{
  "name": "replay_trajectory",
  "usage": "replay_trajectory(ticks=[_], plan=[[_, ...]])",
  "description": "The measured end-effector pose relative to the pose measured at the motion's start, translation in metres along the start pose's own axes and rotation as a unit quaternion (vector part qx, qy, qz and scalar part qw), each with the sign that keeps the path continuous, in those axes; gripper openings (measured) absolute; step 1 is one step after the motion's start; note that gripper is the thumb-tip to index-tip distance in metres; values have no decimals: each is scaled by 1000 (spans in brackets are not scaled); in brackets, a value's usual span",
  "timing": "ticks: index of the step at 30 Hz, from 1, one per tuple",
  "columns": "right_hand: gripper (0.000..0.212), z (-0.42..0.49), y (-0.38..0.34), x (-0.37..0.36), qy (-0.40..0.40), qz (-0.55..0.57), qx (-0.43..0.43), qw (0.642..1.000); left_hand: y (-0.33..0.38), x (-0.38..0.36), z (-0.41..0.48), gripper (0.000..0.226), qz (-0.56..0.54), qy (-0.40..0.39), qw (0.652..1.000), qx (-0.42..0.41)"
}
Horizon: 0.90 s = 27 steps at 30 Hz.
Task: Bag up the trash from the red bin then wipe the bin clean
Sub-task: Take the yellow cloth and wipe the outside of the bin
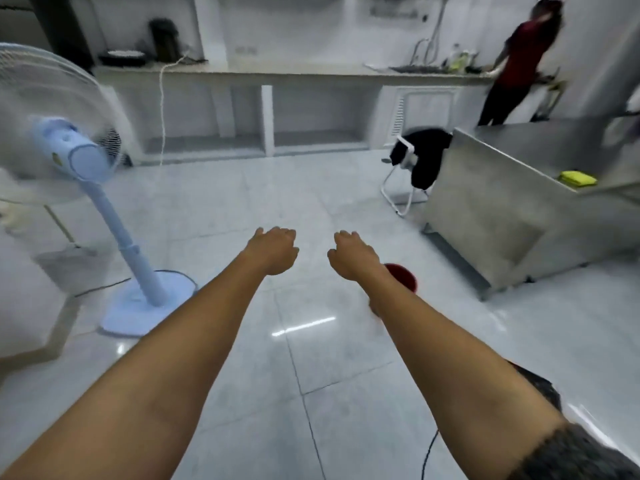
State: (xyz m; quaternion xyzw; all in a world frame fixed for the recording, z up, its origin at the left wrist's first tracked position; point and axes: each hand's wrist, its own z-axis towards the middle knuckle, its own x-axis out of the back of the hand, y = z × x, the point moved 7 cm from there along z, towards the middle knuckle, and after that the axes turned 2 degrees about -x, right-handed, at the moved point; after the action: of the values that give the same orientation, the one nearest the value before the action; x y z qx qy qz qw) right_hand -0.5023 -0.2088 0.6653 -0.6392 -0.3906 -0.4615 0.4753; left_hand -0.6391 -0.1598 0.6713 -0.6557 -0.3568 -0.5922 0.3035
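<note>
One red bin [403, 277], round and glossy, sits on the floor at centre right, mostly hidden behind our right forearm; its contents we cannot tell. Our left hand [273, 252] and right hand [351, 254] hang loosely curled, gripping nothing, above smooth pale tiles [311, 188].

Two bare forearms fill the lower part of the view, each ending in a hand: the left hand [273, 252] and the right hand [351, 256]. No watch, ring or bracelet shows on the wrists or the hands. The left arm is uncovered as far as the edge of the picture. On the right side, at the bottom corner, a piece of dark grey mottled clothing [585, 455] shows beside the upper arm.
</note>
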Motion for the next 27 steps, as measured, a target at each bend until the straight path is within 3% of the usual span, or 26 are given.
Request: replay_trajectory(ticks=[5, 11, 17, 27], plan=[[38, 10, 168, 62, 43, 3, -114, 992, 153, 15, 91, 39, -33, 2, 995, -93], [41, 35, 316, 113, 66, 9, -175, 982, 282, 23, 172, 40, -67, 17, 985, -158], [37, 77, 409, 139, 80, 27, -205, 975, 353, 20, 263, 45, -50, -7, 980, -190], [34, 226, 535, 189, 94, 6, -238, 967, 415, 57, 474, 30, -55, -2, 973, -224]])
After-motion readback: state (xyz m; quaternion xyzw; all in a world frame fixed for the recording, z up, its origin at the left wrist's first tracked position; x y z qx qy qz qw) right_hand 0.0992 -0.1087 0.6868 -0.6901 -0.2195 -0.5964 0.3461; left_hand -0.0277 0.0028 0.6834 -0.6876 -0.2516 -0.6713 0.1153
